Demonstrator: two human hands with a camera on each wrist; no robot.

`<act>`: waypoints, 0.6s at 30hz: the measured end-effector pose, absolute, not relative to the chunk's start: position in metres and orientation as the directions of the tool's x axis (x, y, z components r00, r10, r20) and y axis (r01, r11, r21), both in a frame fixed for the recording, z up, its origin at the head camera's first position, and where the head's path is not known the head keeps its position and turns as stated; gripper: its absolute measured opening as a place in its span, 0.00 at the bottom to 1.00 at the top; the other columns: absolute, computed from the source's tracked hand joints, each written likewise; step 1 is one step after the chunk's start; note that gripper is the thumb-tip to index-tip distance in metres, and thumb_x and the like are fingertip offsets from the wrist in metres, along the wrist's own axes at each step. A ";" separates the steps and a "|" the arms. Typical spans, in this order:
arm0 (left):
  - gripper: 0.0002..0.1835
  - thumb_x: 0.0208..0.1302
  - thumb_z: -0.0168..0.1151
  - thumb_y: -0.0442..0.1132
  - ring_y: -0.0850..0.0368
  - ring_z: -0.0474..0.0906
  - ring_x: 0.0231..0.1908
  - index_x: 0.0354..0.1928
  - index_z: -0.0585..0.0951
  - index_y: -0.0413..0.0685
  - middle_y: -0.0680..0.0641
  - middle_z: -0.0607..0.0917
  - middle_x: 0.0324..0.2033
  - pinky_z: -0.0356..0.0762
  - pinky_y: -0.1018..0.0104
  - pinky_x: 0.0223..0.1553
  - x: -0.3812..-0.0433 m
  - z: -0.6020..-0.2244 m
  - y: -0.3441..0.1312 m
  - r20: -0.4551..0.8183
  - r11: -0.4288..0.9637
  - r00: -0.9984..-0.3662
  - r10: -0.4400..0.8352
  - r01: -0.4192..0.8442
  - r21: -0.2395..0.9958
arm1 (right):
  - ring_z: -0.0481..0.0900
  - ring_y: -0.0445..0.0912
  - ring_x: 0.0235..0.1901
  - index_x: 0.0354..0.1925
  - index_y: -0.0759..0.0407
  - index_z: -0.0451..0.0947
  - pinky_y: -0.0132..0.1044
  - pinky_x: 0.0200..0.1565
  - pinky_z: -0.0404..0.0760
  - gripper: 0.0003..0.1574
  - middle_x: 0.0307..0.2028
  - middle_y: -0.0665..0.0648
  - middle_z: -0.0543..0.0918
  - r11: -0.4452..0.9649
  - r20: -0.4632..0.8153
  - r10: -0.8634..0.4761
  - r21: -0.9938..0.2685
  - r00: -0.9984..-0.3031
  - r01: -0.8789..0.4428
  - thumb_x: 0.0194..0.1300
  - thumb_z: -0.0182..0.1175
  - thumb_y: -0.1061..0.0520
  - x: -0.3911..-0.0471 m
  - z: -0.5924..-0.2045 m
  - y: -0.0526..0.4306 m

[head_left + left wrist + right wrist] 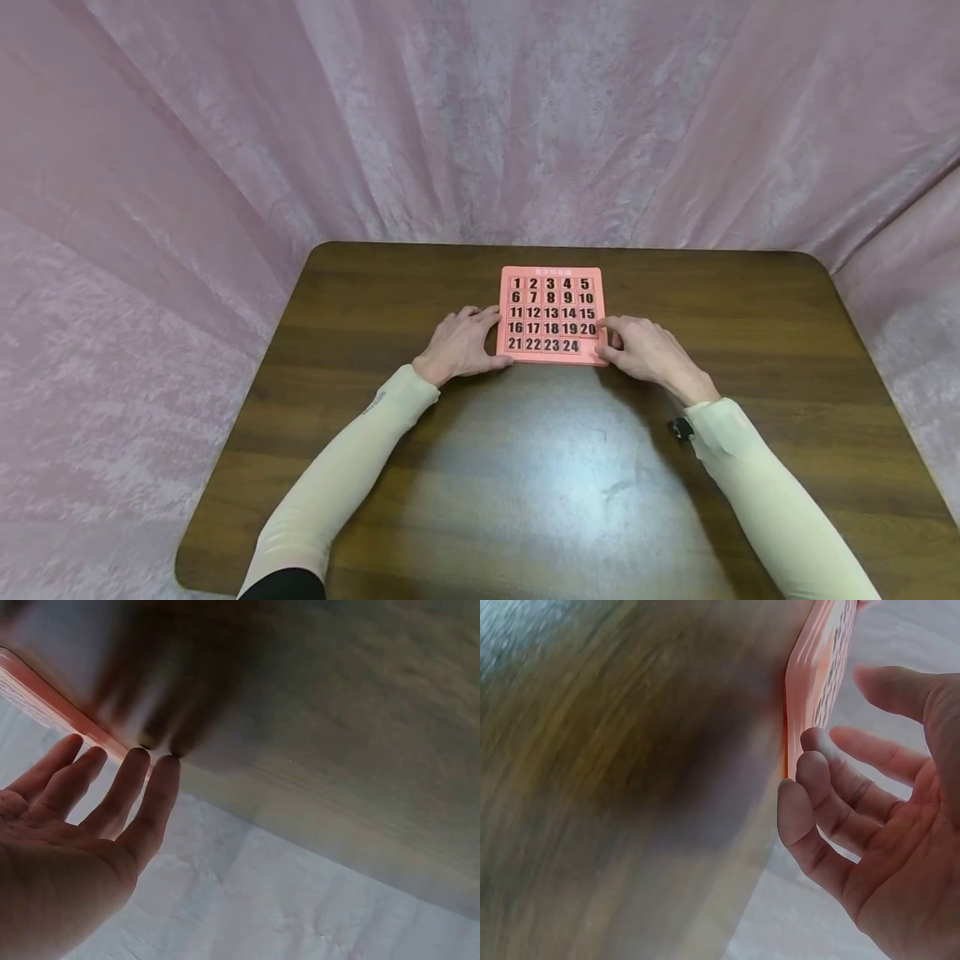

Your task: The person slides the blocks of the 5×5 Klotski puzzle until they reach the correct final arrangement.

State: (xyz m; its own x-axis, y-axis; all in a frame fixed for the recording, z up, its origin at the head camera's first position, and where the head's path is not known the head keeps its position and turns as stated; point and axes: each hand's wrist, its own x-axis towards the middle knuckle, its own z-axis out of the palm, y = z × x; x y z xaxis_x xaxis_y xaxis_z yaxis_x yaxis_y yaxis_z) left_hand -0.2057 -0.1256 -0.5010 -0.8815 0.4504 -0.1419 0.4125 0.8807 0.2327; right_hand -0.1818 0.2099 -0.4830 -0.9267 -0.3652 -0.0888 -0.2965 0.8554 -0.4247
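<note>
A pink number slide puzzle (587, 348) lies flat on the table, its tiles running in order from 1 to 24, with a bare slot at the lower right corner. At its left edge rests my left hand (461, 343), fingers fairly straight and thumb by the lower left corner. My right hand (647, 348) is at the right side, a fingertip by tile 20 (588, 329) and the thumb near the bare slot. In the left wrist view, fingertips meet the puzzle's side (71, 712). Loosely bent fingers (795, 814) show beside the frame in the right wrist view.
The brown wooden table (360, 300) has rounded corners and a bright glare in front of the puzzle. Pink velvet curtains (525, 125) hang behind it and at both sides. A small black device (680, 429) sits at the right wrist.
</note>
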 end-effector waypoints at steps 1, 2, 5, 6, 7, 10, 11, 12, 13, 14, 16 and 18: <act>0.48 0.66 0.68 0.72 0.43 0.71 0.78 0.82 0.71 0.57 0.52 0.71 0.83 0.71 0.39 0.76 -0.206 -0.501 -0.125 -0.140 0.880 -0.881 0.453 0.416 0.231 | 0.77 0.46 0.31 0.67 0.60 0.82 0.40 0.32 0.70 0.29 0.32 0.53 0.82 0.856 -0.082 -0.369 -0.418 -0.926 -0.305 0.73 0.69 0.50 -0.181 -0.483 0.209; 0.48 0.67 0.67 0.72 0.43 0.70 0.78 0.82 0.71 0.57 0.52 0.70 0.83 0.71 0.39 0.76 -0.206 -0.501 -0.125 -0.138 0.879 -0.880 0.455 0.419 0.230 | 0.77 0.46 0.32 0.67 0.59 0.83 0.40 0.32 0.70 0.28 0.32 0.53 0.81 0.855 -0.075 -0.375 -0.413 -0.924 -0.313 0.73 0.69 0.50 -0.180 -0.483 0.209; 0.46 0.69 0.66 0.70 0.42 0.69 0.80 0.82 0.71 0.56 0.51 0.70 0.83 0.70 0.38 0.77 -0.207 -0.501 -0.125 -0.134 0.874 -0.875 0.465 0.430 0.228 | 0.77 0.47 0.32 0.64 0.57 0.85 0.42 0.33 0.71 0.25 0.31 0.52 0.79 0.855 -0.058 -0.401 -0.384 -0.914 -0.350 0.73 0.69 0.50 -0.176 -0.484 0.205; 0.45 0.70 0.66 0.69 0.42 0.68 0.80 0.82 0.71 0.56 0.51 0.70 0.83 0.70 0.38 0.77 -0.207 -0.501 -0.125 -0.134 0.872 -0.873 0.469 0.433 0.227 | 0.76 0.47 0.32 0.64 0.56 0.86 0.43 0.32 0.72 0.24 0.30 0.52 0.78 0.855 -0.053 -0.411 -0.370 -0.910 -0.364 0.74 0.69 0.50 -0.175 -0.484 0.204; 0.45 0.70 0.66 0.68 0.42 0.67 0.81 0.82 0.71 0.55 0.51 0.70 0.83 0.69 0.37 0.77 -0.207 -0.502 -0.125 -0.133 0.871 -0.872 0.472 0.436 0.227 | 0.76 0.47 0.31 0.63 0.54 0.86 0.43 0.31 0.72 0.23 0.29 0.51 0.77 0.853 -0.050 -0.423 -0.358 -0.905 -0.379 0.74 0.68 0.50 -0.173 -0.484 0.202; 0.43 0.71 0.67 0.66 0.44 0.65 0.82 0.82 0.71 0.54 0.51 0.70 0.83 0.69 0.37 0.78 -0.208 -0.502 -0.125 -0.132 0.867 -0.867 0.480 0.446 0.223 | 0.76 0.47 0.29 0.61 0.52 0.86 0.44 0.29 0.74 0.19 0.24 0.49 0.73 0.843 -0.034 -0.465 -0.325 -0.885 -0.430 0.76 0.66 0.51 -0.169 -0.484 0.195; 0.43 0.72 0.67 0.65 0.44 0.64 0.83 0.82 0.71 0.54 0.51 0.70 0.83 0.69 0.37 0.77 -0.208 -0.502 -0.125 -0.131 0.865 -0.866 0.483 0.450 0.222 | 0.75 0.47 0.28 0.62 0.51 0.86 0.45 0.28 0.73 0.20 0.24 0.49 0.72 0.839 -0.031 -0.474 -0.319 -0.880 -0.441 0.76 0.65 0.51 -0.168 -0.484 0.192; 0.43 0.72 0.67 0.65 0.44 0.63 0.83 0.82 0.71 0.54 0.50 0.71 0.83 0.69 0.38 0.77 -0.208 -0.501 -0.125 -0.130 0.863 -0.863 0.487 0.454 0.222 | 0.75 0.48 0.27 0.64 0.51 0.85 0.45 0.27 0.73 0.21 0.23 0.49 0.71 0.835 -0.030 -0.483 -0.317 -0.875 -0.450 0.76 0.65 0.52 -0.167 -0.484 0.190; 0.43 0.72 0.67 0.65 0.44 0.63 0.83 0.82 0.71 0.53 0.50 0.71 0.83 0.70 0.38 0.77 -0.208 -0.501 -0.125 -0.128 0.861 -0.861 0.492 0.459 0.221 | 0.75 0.48 0.27 0.65 0.51 0.84 0.45 0.26 0.73 0.22 0.23 0.50 0.72 0.831 -0.031 -0.492 -0.314 -0.870 -0.459 0.76 0.65 0.52 -0.166 -0.485 0.188; 0.43 0.72 0.67 0.65 0.44 0.62 0.84 0.82 0.71 0.53 0.50 0.71 0.83 0.70 0.38 0.77 -0.209 -0.500 -0.125 -0.127 0.858 -0.859 0.496 0.464 0.220 | 0.75 0.48 0.27 0.68 0.51 0.83 0.45 0.26 0.73 0.25 0.24 0.51 0.74 0.828 -0.031 -0.499 -0.312 -0.866 -0.466 0.76 0.65 0.53 -0.165 -0.485 0.186; 0.43 0.73 0.67 0.65 0.44 0.61 0.84 0.82 0.71 0.52 0.49 0.71 0.83 0.69 0.37 0.78 -0.209 -0.499 -0.124 -0.129 0.854 -0.854 0.505 0.472 0.218 | 0.74 0.47 0.26 0.72 0.49 0.80 0.44 0.25 0.72 0.30 0.28 0.53 0.81 0.825 -0.035 -0.507 -0.309 -0.861 -0.473 0.75 0.66 0.53 -0.164 -0.487 0.183; 0.43 0.73 0.66 0.65 0.44 0.60 0.85 0.82 0.71 0.52 0.49 0.70 0.83 0.68 0.36 0.78 -0.210 -0.499 -0.123 -0.134 0.852 -0.850 0.509 0.475 0.222 | 0.74 0.47 0.25 0.74 0.47 0.79 0.44 0.24 0.71 0.31 0.34 0.57 0.88 0.824 -0.038 -0.511 -0.306 -0.859 -0.477 0.76 0.65 0.53 -0.163 -0.489 0.181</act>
State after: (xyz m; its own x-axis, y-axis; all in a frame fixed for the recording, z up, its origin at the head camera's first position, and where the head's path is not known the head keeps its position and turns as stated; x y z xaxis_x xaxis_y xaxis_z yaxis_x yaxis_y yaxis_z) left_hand -0.2099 -0.1235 -0.4989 -0.8502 0.5091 -0.1342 0.4749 0.8516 0.2221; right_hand -0.1626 0.1810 -0.4886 -0.8588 -0.5108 -0.0381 -0.4767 0.8242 -0.3058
